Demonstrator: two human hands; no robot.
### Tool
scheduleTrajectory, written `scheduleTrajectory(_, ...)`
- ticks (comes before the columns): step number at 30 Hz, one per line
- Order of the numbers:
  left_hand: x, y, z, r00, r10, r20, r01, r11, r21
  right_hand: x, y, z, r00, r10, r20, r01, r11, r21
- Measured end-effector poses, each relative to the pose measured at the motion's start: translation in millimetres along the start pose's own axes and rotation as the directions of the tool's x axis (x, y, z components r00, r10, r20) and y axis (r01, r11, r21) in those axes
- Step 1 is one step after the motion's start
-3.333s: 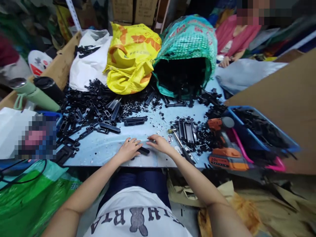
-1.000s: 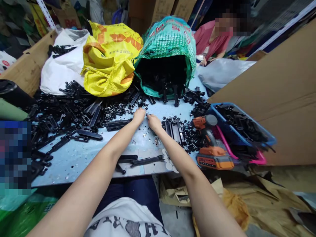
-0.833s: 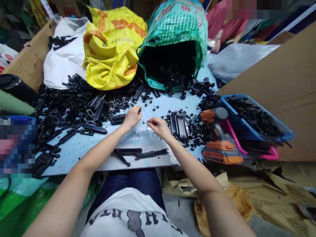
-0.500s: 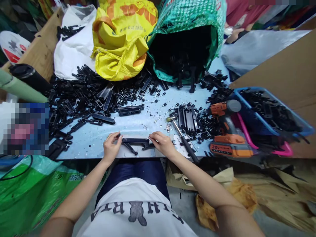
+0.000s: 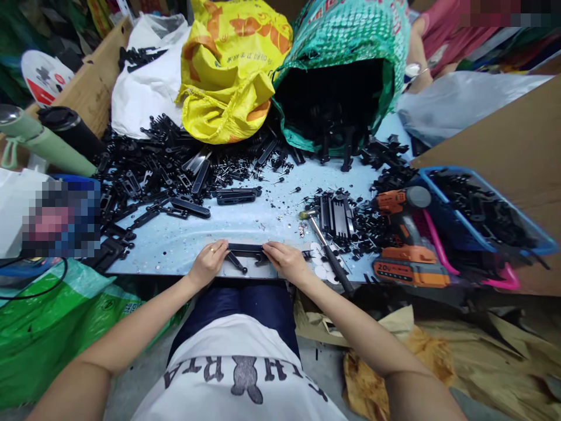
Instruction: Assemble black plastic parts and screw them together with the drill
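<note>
A long black bar-shaped part [image 5: 245,249] lies level near the table's front edge, between my two hands. My left hand [image 5: 209,261] pinches its left end, a ring showing on one finger. At the other end, the fingers of my right hand [image 5: 284,260] close on the bar. Below it a slim black arm piece [image 5: 237,262] slants down toward the edge, its tip free. A second short black piece beside my right fingers is partly covered. To the right lies a hammer [image 5: 326,248] with a black handle, next to white round discs [image 5: 322,270].
An orange cordless drill [image 5: 401,234] stands at right, before a blue basket [image 5: 504,213] of black parts. Heaped black parts [image 5: 153,164] cover the left. Behind are a yellow bag [image 5: 232,76] and an open green sack [image 5: 342,35]. Another person's arm [image 5: 421,58] shows at back right.
My left hand has moved in onto the bar's left end; the small dark piece at its fingertips no longer shows. My right fingers now lie flatter over the right end. The view has shifted slightly.
</note>
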State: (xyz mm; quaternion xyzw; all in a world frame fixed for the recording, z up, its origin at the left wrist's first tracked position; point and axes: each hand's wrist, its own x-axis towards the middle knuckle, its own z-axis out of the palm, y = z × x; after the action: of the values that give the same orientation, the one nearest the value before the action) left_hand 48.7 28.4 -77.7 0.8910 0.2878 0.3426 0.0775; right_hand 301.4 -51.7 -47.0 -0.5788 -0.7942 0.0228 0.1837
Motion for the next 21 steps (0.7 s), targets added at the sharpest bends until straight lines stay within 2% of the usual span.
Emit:
scheduleTrajectory(2, -1.4, -1.2, 0.2, 0.999, 0.015, 0.049, -0.016, 1.0, 0.026, -3.7, 3.7, 2.5, 1.0, -0.002, -0.03, 0.004, 0.997, 0.072)
scheduleTrajectory(5, 2.8, 3.7, 0.6, 0.992, -0.069, 0.106, 0.056, 0.991, 0.122, -12.2, 14.0, 10.1, 0.998, -0.038, -0.041, 0.044, 0.985, 0.165)
scheduleTrajectory(7, 10.1, 10.8, 4.4, 0.983, -0.04, 0.181, 0.015, 0.99, 0.137, -16.9, 22.9, 15.3, 0.997, -0.079, -0.022, 0.082, 0.982, 0.173)
scheduleTrajectory(9, 19.7, 18.5, 11.4, 0.945, 0.088, 0.314, -0.117, 0.99, 0.075, -18.6, 31.4, 17.8, 0.992, -0.124, 0.016, 0.121, 0.982, 0.143)
scheduleTrajectory(11, 29.8, 24.9, 18.9, 0.876, 0.195, 0.441, -0.225, 0.974, 0.017, -17.0, 38.4, 16.6, 0.982, -0.175, 0.075, 0.167, 0.981, 0.1)
scheduleTrajectory(13, 38.9, 29.1, 23.8, 0.837, 0.197, 0.511, -0.249, 0.968, 0.035, -13.6, 43.7, 12.4, 0.964, -0.224, 0.14, 0.219, 0.974, 0.056)
scheduleTrajectory(15, 46.9, 31.3, 24.7, 0.837, 0.125, 0.532, -0.203, 0.975, 0.091, -10.7, 47.6, 7.0, 0.96, -0.212, 0.183, 0.218, 0.976, -0.013)
scheduleTrajectory(18, 57.4, 31.0, 19.3, 0.843, 0.004, 0.538, -0.077, 0.991, 0.112, -10.4, 51.5, -1.2, 0.984, -0.031, 0.175, 0.058, 0.987, -0.151)
scheduleTrajectory(20, 63.3, 29.5, 13.4, 0.822, -0.028, 0.568, -0.004, 0.998, 0.055, -12.8, 51.4, -7.3, 0.982, 0.057, 0.18, -0.029, 0.987, -0.155)
scheduleTrajectory(21, 65.7, 28.9, 10.6, 0.81, -0.031, 0.586, 0.025, 1.0, 0.017, -14.2, 49.6, -10.8, 0.978, 0.063, 0.198, -0.04, 0.992, -0.118)
